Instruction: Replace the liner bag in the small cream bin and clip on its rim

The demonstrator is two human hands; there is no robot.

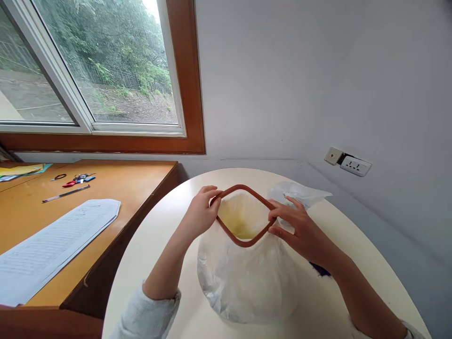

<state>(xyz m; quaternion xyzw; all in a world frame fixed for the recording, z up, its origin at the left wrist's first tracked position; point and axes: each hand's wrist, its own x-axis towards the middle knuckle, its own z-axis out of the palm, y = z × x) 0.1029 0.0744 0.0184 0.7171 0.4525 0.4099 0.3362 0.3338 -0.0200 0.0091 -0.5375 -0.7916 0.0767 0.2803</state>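
Table: A round white table (155, 245) fills the foreground, its near edge cut off by the bottom of the view.
Rim: A brown, round-cornered rim (245, 243) stands above the table's middle, at the mouth of a pale, see-through bag (247, 287) that spreads below it.
Left hand: The left hand (205, 209) pinches the rim's left corner between thumb and fingers.
Right hand: The right hand (294, 223) grasps the opposite corner, thumb low, fingers above.
Second bag: Clear plastic (310, 193) lies crumpled behind the right hand, partly covered by it.
Desk: At left, a wooden desk (141, 181) carries written papers (67, 245), a pen (66, 193), keys (82, 178) and a small black loop (60, 177).
Window: Greenery shows through a sliding window (113, 70) in a brown wooden frame (190, 70).
Wall: A socket (356, 165) sits on the white wall (275, 84) at right, a dark gap beside it.
Hidden: The bag veils whatever lies beneath; a yellow patch (240, 223) shows inside the opening, its nature unclear. Only a sliver of a dark item (319, 270) emerges under the right forearm.
Cut off: Both sleeves run out of view, as do the papers at left; their handwriting is too small to read.
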